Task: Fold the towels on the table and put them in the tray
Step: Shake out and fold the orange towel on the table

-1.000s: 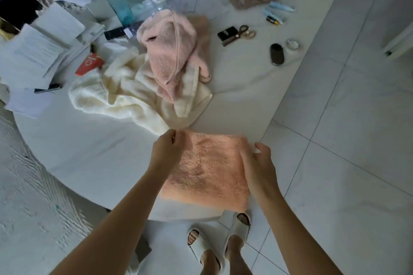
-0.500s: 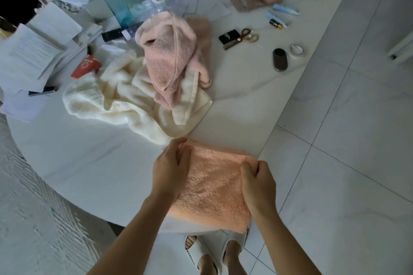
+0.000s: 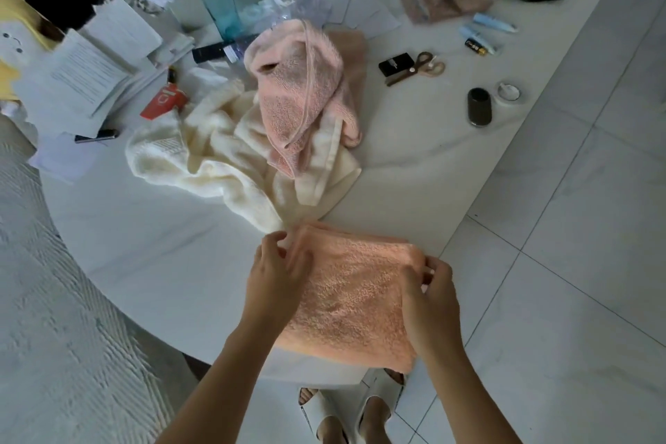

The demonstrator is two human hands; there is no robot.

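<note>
At lower centre I see my left hand (image 3: 279, 276) and right hand (image 3: 429, 294) each pinching a far corner of the folded peach towel (image 3: 355, 296) on the white table (image 3: 144, 245).

No text, brand or number can be read with certainty. Large pale characters are printed on the red packet (image 3: 164, 102) at the left of the table (image 3: 144, 256), but their form cannot be made out. Lines of fine print are seen on the loose papers (image 3: 81, 74) beside it and a woven label on the cream towel (image 3: 169, 146); both are too small and blurred to be read.
</note>
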